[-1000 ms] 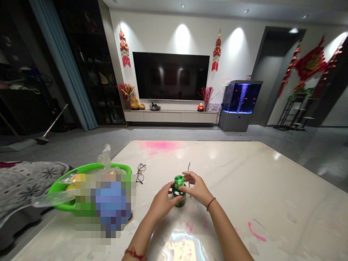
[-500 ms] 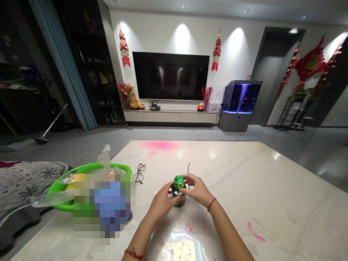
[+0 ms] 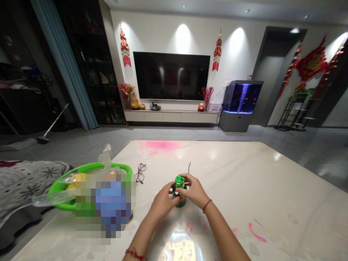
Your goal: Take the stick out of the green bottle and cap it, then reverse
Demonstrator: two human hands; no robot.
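A small dark green jar stands on the pale table, with a shiny green ridged cap on top. My left hand wraps round the jar's body from the left, thumb across the near side. From the right, my right hand grips the cap between thumb and fingers. The fingers partly hide the jar's upper part, so I cannot tell whether the cap sits tight on it.
To the left stands a green basket with plastic bags in it, partly blurred out. Eyeglasses lie beyond my left hand. A thin dark stick-like thing lies behind the jar. Pink smears mark the table.
My right hand has turned a little and shifted left, its thumb now further across the front of the cap. My left hand stays round the jar.
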